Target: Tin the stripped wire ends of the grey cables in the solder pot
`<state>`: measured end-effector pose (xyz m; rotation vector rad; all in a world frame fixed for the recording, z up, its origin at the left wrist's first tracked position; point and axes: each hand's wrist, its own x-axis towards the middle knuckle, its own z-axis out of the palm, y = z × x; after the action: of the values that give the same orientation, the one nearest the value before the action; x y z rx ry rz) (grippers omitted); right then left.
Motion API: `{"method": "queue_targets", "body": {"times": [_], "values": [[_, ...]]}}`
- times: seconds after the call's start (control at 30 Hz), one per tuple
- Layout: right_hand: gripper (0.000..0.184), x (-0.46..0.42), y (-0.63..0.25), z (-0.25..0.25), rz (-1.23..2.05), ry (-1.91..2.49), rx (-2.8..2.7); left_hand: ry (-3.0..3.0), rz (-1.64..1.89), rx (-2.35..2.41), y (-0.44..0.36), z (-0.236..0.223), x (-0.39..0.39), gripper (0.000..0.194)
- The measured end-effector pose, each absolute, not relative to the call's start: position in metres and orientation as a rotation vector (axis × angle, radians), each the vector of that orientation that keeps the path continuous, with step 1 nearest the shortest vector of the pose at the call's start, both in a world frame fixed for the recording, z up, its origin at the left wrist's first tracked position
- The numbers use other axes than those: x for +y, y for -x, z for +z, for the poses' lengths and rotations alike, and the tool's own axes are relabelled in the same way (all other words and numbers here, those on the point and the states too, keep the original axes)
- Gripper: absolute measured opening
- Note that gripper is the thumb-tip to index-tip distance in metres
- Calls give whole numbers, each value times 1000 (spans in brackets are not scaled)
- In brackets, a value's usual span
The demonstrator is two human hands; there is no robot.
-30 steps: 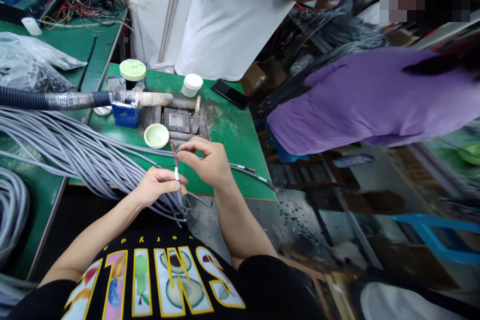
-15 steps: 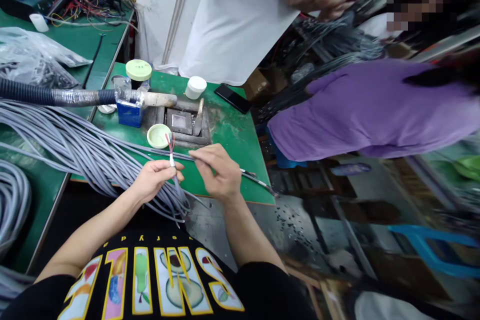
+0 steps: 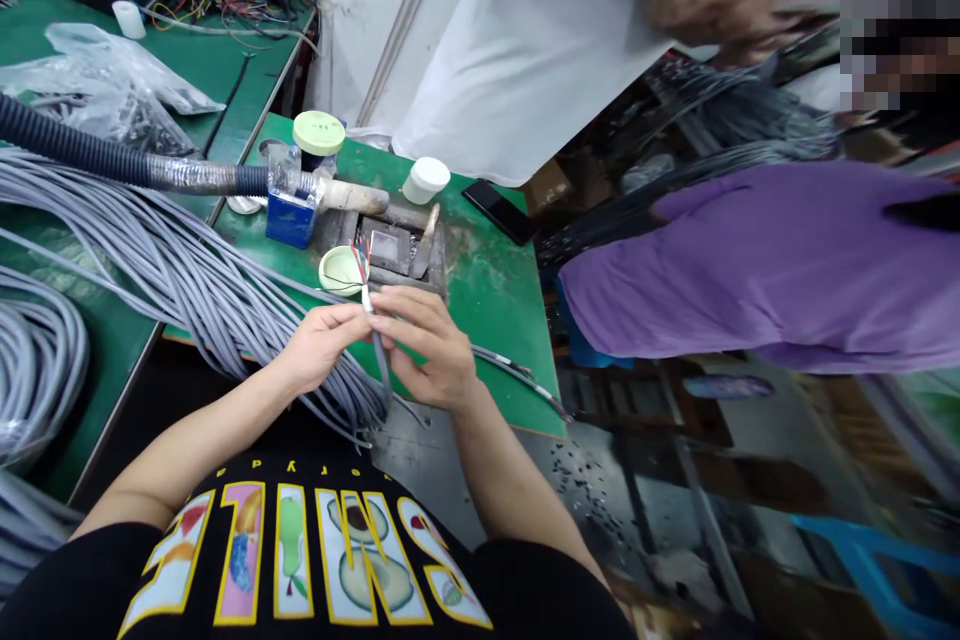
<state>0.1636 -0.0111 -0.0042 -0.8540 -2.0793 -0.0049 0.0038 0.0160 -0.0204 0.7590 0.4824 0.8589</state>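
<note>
Between my hands a grey cable stands upright, its stripped end fanning into thin coloured wires above a white band. My left hand pinches it just under that band. From the other side my right hand has its fingertips closed on the same spot. The wire tips stand in front of a pale green round lid or dish. Just behind is a solder pot with a scraper lying across its edge. A large bundle of grey cables runs in from the left.
A ridged black hose ends in a nozzle by a blue box. A green-lidded jar, a white tub and a phone stand behind. Two other people, one in purple, are close at the far side and right.
My right hand has moved left and closed on the cable beside my left hand. The view has shifted, so the bench sits further right in it.
</note>
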Motion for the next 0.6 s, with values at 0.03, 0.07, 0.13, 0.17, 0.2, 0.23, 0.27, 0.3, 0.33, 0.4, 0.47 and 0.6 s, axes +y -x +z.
{"method": "queue_targets", "body": {"times": [0.03,0.07,0.13,0.17,0.2,0.23,0.27,0.3,0.33,0.4,0.47,0.6], "values": [[43,-13,-163,0,32,888,-2021,-837,849,492,-2,-21,16,39],[39,-14,-163,5,46,928,-1955,-908,837,504,-2,-21,16,40],[29,-17,-162,15,19,1028,-1843,-1015,821,528,-3,-21,15,43],[23,-18,-161,20,-8,1084,-1812,-1058,822,537,-5,-21,15,44],[19,-18,-160,25,-39,1140,-1799,-1105,825,546,-8,-20,15,44],[15,-18,-158,30,-69,1194,-1794,-1159,832,554,-11,-20,15,43],[12,-17,-157,34,-101,1244,-1791,-1215,839,561,-15,-20,14,41],[10,-17,-157,38,-138,1287,-1789,-1268,847,566,-19,-20,14,39],[9,-16,-156,41,-179,1324,-1784,-1312,857,567,-22,-19,13,37],[10,-13,-156,45,-253,1383,-1775,-1369,876,563,-29,-20,12,34],[12,-12,-158,47,-298,1418,-1768,-1389,883,557,-33,-21,11,34],[14,-12,-161,50,-241,1455,-1756,-1414,870,566,-37,-21,9,33]]}}
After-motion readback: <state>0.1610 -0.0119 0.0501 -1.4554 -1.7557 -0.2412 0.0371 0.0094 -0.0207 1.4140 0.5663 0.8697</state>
